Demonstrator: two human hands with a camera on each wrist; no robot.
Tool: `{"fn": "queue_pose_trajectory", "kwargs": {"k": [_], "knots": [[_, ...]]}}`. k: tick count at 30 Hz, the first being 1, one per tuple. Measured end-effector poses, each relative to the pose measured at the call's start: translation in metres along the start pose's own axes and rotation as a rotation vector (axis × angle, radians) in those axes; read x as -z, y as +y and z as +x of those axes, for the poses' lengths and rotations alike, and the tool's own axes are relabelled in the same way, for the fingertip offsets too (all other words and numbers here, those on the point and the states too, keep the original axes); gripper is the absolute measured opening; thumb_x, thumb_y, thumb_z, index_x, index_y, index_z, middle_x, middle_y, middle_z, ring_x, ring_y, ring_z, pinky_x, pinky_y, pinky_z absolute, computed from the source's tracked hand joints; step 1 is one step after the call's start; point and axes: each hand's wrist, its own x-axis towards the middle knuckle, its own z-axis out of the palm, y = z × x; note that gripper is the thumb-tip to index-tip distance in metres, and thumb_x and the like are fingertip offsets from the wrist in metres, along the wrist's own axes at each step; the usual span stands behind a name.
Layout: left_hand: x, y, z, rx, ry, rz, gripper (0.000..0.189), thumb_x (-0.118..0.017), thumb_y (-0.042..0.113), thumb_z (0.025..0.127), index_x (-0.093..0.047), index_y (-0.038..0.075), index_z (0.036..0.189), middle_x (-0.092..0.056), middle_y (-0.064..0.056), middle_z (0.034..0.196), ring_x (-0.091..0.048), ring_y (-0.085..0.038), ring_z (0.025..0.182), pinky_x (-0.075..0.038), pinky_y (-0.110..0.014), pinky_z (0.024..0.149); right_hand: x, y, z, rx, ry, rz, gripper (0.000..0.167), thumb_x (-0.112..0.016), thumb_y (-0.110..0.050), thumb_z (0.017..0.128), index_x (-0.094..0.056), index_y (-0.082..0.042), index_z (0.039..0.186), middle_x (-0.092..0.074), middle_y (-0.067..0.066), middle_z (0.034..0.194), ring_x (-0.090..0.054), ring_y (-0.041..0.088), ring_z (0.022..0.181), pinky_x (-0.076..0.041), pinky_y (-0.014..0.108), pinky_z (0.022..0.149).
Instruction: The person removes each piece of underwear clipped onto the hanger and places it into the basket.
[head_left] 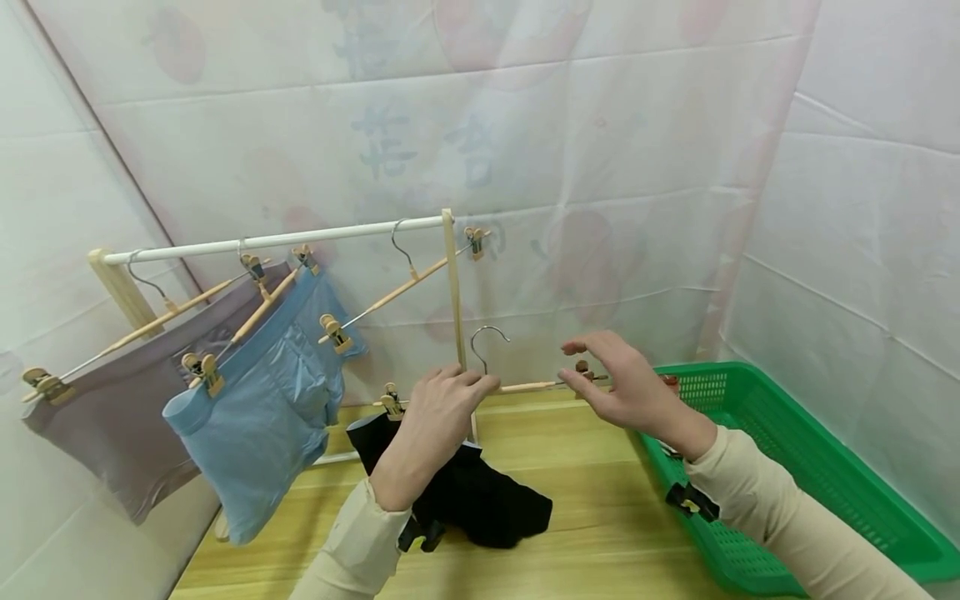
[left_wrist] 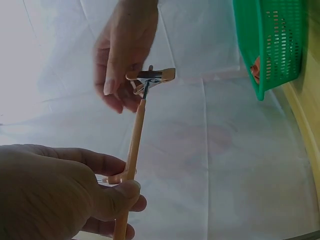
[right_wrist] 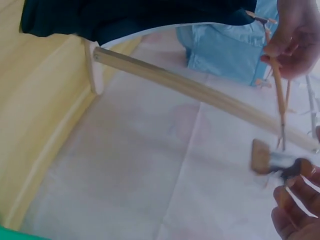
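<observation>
In the head view my left hand point(head_left: 442, 417) pinches the wooden bar of a clip hanger point(head_left: 528, 387) near its metal hook. A black garment point(head_left: 487, 496) hangs from the clip point(head_left: 392, 402) at the hanger's left end, its lower part over the table. My right hand point(head_left: 630, 387) is at the other end, thumb and fingers spread apart around the far clip point(left_wrist: 157, 75). In the right wrist view, fingertips point(right_wrist: 285, 200) are right at that clip's dark handle end. No cloth shows in this clip.
A rack with a white rail point(head_left: 337, 232) stands at the left. On it hang a grey-mauve garment point(head_left: 127, 442), light blue boxer briefs point(head_left: 255, 417) and a bare clip hanger point(head_left: 397, 292). A green basket point(head_left: 840, 467) sits at the right of the wooden table point(head_left: 600, 500).
</observation>
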Motion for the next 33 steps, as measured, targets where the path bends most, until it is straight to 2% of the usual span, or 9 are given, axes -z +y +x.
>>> {"fn": "queue_pose_trajectory", "kwargs": {"k": [5,8,15,21,28,33], "knots": [[-0.001,0.001,0.000,0.001,-0.017,0.021,0.038,-0.079,-0.002,0.084,-0.074,0.025,0.110,-0.076,0.008,0.092,-0.061,-0.015,0.076,-0.053,-0.028,0.067,-0.004,-0.019,0.005,0.142,0.001,-0.112,0.036,-0.078,-0.017,0.089,-0.066,-0.006,0.121,-0.069,0.007,0.115,-0.061,0.023,0.109,-0.055,0.044,0.089],[-0.002,0.002,0.001,0.000,-0.012,0.017,0.039,-0.080,-0.002,0.082,-0.074,0.026,0.108,-0.076,0.008,0.091,-0.061,-0.014,0.076,-0.053,-0.028,0.067,-0.008,-0.031,0.007,0.168,-0.031,-0.155,0.036,-0.077,-0.020,0.090,-0.066,-0.007,0.122,-0.068,0.007,0.117,-0.062,0.022,0.110,-0.056,0.042,0.089],[-0.003,0.005,0.001,-0.011,0.004,0.025,0.040,-0.081,-0.003,0.081,-0.074,0.026,0.109,-0.077,0.008,0.092,-0.060,-0.014,0.074,-0.052,-0.028,0.067,-0.020,-0.046,0.008,0.161,-0.131,-0.207,0.034,-0.073,-0.016,0.094,-0.064,-0.006,0.125,-0.068,0.007,0.117,-0.065,0.022,0.107,-0.058,0.037,0.086],[-0.004,0.009,0.000,-0.028,0.004,0.033,0.040,-0.081,-0.002,0.081,-0.074,0.027,0.109,-0.077,0.009,0.093,-0.060,-0.013,0.074,-0.052,-0.027,0.068,-0.029,-0.049,0.003,0.105,-0.188,-0.202,0.027,-0.068,-0.015,0.098,-0.064,-0.006,0.123,-0.069,0.005,0.114,-0.067,0.020,0.103,-0.058,0.035,0.084],[-0.006,0.012,0.000,-0.056,0.027,0.029,0.036,-0.080,0.000,0.083,-0.074,0.027,0.107,-0.076,0.009,0.091,-0.061,-0.013,0.074,-0.050,-0.026,0.065,-0.033,-0.047,-0.001,0.095,-0.185,-0.200,0.015,-0.065,-0.010,0.099,-0.067,-0.010,0.114,-0.068,-0.001,0.098,-0.062,0.010,0.082,-0.054,0.025,0.070],[-0.007,0.015,0.000,-0.064,0.024,0.018,0.038,-0.079,-0.001,0.084,-0.075,0.027,0.109,-0.077,0.008,0.092,-0.064,-0.013,0.077,-0.051,-0.028,0.065,-0.036,-0.045,-0.005,0.097,-0.162,-0.187,0.013,-0.066,-0.007,0.097,-0.068,-0.012,0.109,-0.066,-0.003,0.091,-0.057,0.008,0.073,-0.049,0.020,0.065]]}}
